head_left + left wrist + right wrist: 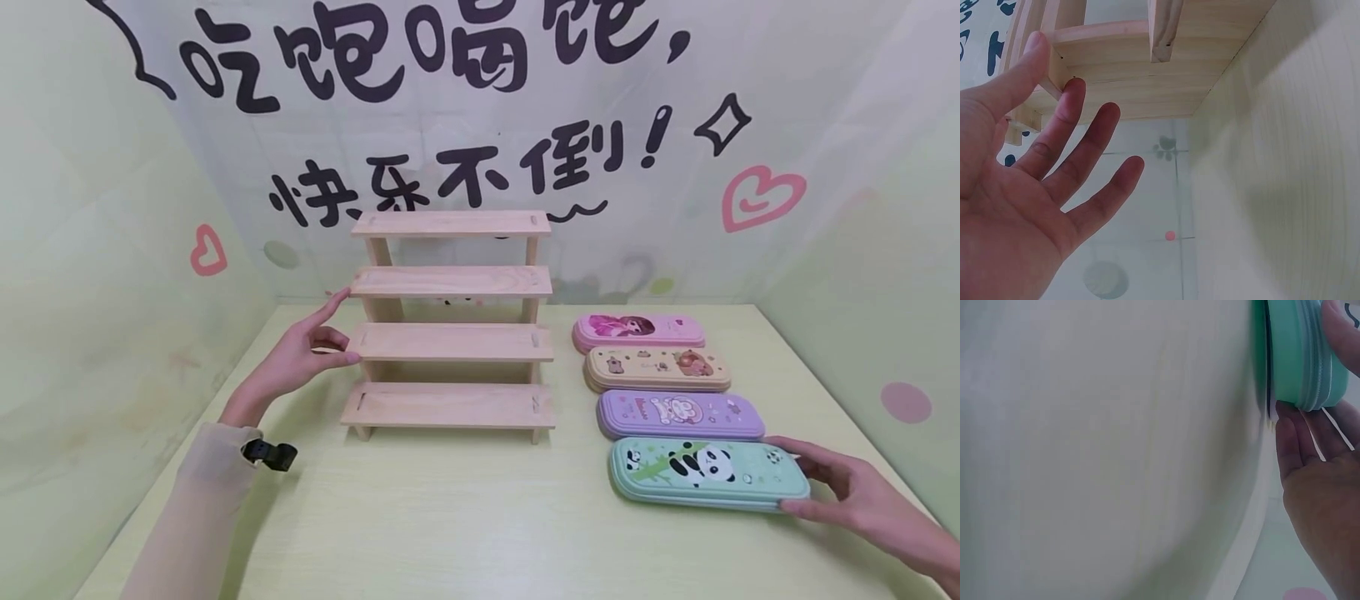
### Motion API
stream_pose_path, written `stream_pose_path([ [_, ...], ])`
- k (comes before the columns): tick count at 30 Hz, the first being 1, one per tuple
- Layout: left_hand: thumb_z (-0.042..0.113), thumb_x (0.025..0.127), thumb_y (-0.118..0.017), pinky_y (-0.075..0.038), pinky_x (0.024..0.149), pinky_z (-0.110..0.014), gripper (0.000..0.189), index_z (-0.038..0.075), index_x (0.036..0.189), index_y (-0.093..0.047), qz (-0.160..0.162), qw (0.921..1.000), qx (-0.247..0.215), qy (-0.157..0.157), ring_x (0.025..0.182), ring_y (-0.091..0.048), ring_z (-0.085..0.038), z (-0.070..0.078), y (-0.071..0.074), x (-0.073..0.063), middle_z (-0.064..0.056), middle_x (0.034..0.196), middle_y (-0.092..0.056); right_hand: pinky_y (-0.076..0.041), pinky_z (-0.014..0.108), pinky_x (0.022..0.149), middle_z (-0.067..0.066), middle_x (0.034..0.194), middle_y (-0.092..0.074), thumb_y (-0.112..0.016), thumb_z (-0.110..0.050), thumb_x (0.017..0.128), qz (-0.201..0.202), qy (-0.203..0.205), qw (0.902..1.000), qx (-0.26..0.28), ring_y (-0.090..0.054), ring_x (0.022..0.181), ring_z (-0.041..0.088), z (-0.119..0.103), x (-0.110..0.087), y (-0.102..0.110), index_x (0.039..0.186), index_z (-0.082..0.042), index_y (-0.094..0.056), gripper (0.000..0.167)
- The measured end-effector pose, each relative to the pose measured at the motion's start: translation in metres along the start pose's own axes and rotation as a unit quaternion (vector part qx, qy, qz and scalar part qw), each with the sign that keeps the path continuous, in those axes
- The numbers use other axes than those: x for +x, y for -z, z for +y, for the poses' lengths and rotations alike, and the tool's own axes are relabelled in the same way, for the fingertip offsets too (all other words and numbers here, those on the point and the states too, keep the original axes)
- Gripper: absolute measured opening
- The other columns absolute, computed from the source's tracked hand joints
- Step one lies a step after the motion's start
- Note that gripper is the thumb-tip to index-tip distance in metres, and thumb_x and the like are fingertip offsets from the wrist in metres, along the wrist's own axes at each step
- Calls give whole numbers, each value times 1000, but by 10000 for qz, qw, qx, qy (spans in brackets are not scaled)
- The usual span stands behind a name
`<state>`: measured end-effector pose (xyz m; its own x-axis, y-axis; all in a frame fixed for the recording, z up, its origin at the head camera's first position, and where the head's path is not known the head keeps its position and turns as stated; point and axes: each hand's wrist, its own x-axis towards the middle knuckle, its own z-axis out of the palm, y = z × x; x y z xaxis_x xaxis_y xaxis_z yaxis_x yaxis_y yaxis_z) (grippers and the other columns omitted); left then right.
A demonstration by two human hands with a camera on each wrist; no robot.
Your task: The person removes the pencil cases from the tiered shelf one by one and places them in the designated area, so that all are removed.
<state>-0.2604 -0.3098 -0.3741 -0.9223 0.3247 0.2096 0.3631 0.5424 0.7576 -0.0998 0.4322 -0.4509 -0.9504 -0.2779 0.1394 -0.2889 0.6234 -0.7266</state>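
Note:
A four-tier wooden display shelf stands on the table. My left hand is at its left side, with the index finger against the end of one board and the thumb at the board below. In the left wrist view the other fingers of the left hand are spread and fairly straight beside the wood. At the right, a green pencil case with a panda print lies flat. My right hand holds its right end, thumb in front and fingers behind; its zipped side shows in the right wrist view.
Behind the green case lie a purple pencil case, a yellow one and a pink one in a row. The pale table is enclosed by printed fabric walls at the back and sides.

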Motion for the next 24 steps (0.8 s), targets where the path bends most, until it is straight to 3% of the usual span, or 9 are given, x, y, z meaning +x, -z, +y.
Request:
stream_pose_path([
  [9, 10, 91, -85, -56, 87, -17, 106, 32, 171, -17, -21, 10000, 8, 71, 101, -71, -27, 0, 1, 0, -10, 99, -73, -37, 8, 79, -16, 122, -68, -89, -5, 81, 105, -50, 9982, -583, -58, 107, -4, 4, 3, 0, 150, -8, -57, 76],
  [24, 10, 92, -85, -56, 88, -18, 105, 32, 170, -19, 14, 10000, -37, 16, 100, -71, -27, -1, -1, 1, -8, 96, -73, -35, 6, 83, -21, 130, -65, -88, -4, 81, 79, 60, 9980, -624, -55, 114, -10, 6, 2, 5, 152, -10, -56, 78],
])
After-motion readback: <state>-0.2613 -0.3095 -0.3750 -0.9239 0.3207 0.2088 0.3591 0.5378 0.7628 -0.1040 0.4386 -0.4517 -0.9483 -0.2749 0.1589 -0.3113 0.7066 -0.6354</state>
